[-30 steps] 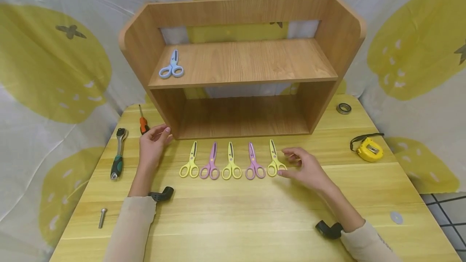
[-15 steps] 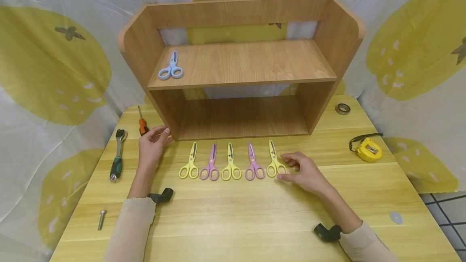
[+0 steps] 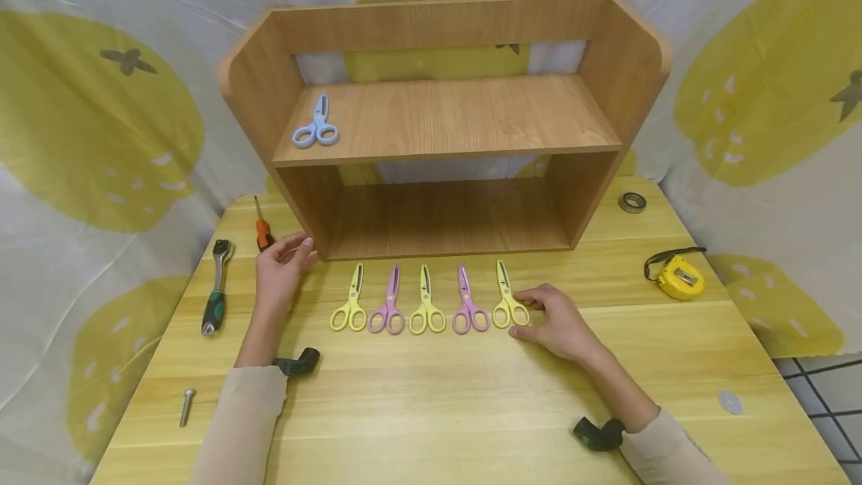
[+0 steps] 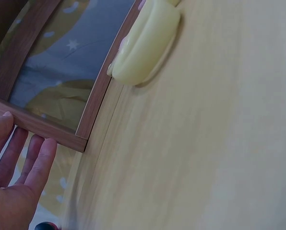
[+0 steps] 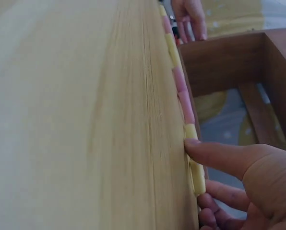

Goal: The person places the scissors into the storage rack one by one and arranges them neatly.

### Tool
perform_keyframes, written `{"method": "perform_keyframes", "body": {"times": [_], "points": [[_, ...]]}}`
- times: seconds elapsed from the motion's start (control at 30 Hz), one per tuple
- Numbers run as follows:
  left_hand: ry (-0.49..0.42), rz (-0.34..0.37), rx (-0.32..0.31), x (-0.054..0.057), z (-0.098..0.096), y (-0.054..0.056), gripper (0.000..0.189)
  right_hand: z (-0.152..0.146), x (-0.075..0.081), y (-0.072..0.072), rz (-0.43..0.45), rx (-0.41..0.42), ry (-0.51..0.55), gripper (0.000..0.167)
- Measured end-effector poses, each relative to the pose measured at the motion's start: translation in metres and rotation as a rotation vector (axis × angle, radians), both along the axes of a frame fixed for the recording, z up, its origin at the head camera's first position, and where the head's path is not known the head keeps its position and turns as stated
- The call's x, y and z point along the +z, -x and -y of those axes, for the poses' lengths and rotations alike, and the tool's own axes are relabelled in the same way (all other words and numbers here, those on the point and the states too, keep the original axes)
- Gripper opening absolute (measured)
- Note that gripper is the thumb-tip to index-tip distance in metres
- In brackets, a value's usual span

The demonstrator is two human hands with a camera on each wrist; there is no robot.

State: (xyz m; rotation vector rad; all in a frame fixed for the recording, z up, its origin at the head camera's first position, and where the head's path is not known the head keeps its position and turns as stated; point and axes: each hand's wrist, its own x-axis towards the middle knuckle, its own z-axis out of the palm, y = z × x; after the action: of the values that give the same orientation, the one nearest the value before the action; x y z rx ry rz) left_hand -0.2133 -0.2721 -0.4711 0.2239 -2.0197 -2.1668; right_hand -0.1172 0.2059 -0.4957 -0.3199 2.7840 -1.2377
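Note:
Several small scissors lie in a row before a wooden shelf [image 3: 444, 148], yellow and purple by turns. My right hand [image 3: 562, 324] is at the rightmost yellow scissors [image 3: 505, 294], thumb below the right handle loop and fingers above it. In the right wrist view, the thumb [image 5: 220, 155] overlaps the yellow handle edge [image 5: 198, 177], with the other fingertips right at its far end. My left hand [image 3: 277, 272] is at the shelf's lower left front corner; in the left wrist view its fingers [image 4: 42, 165] are extended against the side board. Blue scissors [image 3: 316, 122] lie on the upper shelf, left.
On the left are an orange screwdriver [image 3: 263, 230], a green-handled ratchet wrench [image 3: 217, 290] and a bolt [image 3: 187, 406]. On the right are a bearing ring [image 3: 632, 203], a yellow tape measure [image 3: 682, 278] and a flat washer [image 3: 730, 403]. Patterned cloth [image 3: 761, 118] hangs around the table.
My right hand has shifted slightly left and down, closer around the handle of the rightmost yellow scissors. The left hand and the scissors stay in place.

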Motion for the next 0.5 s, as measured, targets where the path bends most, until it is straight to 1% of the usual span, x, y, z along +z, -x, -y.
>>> {"method": "perform_keyframes", "body": {"times": [0.13,0.27,0.37,0.5], "points": [[-0.001,0.007,-0.006,-0.005,0.003,0.003,0.031,0.002,0.001,-0.001,0.002,-0.024,-0.018,0.044],[-0.009,0.008,-0.029,-0.010,0.005,0.008,0.038,0.002,0.005,-0.002,0.022,-0.058,-0.032,0.040],[-0.001,0.014,-0.044,-0.011,0.007,0.008,0.041,0.002,0.010,-0.002,0.063,-0.067,-0.012,0.040],[0.035,0.031,-0.067,-0.009,0.012,0.007,0.043,0.000,0.016,0.000,0.140,-0.075,0.053,0.039]]}}
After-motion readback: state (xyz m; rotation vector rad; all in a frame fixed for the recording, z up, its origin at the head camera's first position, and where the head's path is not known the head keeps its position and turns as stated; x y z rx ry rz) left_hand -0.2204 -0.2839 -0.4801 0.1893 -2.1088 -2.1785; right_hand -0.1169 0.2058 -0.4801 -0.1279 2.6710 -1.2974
